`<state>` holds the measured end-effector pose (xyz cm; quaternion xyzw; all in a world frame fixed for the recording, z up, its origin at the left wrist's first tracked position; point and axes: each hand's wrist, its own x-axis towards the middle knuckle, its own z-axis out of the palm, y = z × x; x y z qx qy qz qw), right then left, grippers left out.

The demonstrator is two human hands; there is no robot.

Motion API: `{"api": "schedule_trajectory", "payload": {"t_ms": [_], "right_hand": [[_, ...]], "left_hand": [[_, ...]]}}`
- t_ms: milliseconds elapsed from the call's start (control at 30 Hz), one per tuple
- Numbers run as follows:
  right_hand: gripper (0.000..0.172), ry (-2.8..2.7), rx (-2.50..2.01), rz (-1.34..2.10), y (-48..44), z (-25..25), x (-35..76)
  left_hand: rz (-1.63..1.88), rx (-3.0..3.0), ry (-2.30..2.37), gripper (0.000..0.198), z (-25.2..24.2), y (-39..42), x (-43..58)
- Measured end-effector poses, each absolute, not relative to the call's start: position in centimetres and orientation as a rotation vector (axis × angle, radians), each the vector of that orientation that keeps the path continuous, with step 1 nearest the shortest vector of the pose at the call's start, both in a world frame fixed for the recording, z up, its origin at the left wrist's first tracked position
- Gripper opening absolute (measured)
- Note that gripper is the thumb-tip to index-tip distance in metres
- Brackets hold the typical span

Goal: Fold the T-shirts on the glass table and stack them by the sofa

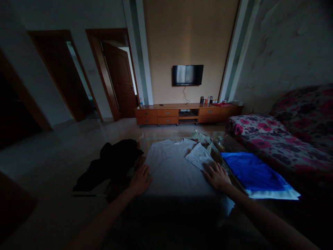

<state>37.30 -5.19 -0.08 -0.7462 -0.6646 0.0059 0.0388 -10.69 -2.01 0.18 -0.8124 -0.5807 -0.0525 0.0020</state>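
Two hands flat on a grey T-shirt (171, 166) spread across a low bench (221, 142), neck end far, hem end near and lost in shadow. Left hand (141, 179) resting on the shirt's left edge, fingers (144, 169) stretched out and slightly spread, palm down, gripping nothing. Right hand (216, 175) pressing on the shirt's right side, fingers (209, 167) also extended and splayed, palm down, tips touching the folded-in right sleeve (199, 155), nothing clasped. Sleeve lying turned inward over the chest of the shirt as a pale flap. Both forearms reaching in from the near edge, bare.

Just left of the shirt, a dark garment (111, 163) heaped in a crumpled pile, touching or nearly touching the shirt's left edge near the left hand, partly hanging over the bench side. Right of the shirt, a blue cloth (253, 172) folded flat with a white band along its near edge, lying just beside the right hand but apart from it. Small clutter at the far right end of the bench, too dim to make out.

Far right, a sofa (286, 135) under a dark floral cover. Far wall carrying a mounted television (187, 74) above a long wooden cabinet (187, 114), with bottles and small items on top. Far left, two brown doors (121, 81), one ajar. Pale glossy floor (52, 156) all around, room dim overall.
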Motion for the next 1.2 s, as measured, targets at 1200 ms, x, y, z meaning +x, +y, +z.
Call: {"api": "schedule_trajectory", "payload": {"t_ms": [1200], "right_hand": [[0.076,-1.957,-2.302,0.119,8.7,-0.8,36.6]], "left_hand": [[-0.292,-2.554,-1.789,0.067,-1.0,14.7,-11.2]]}}
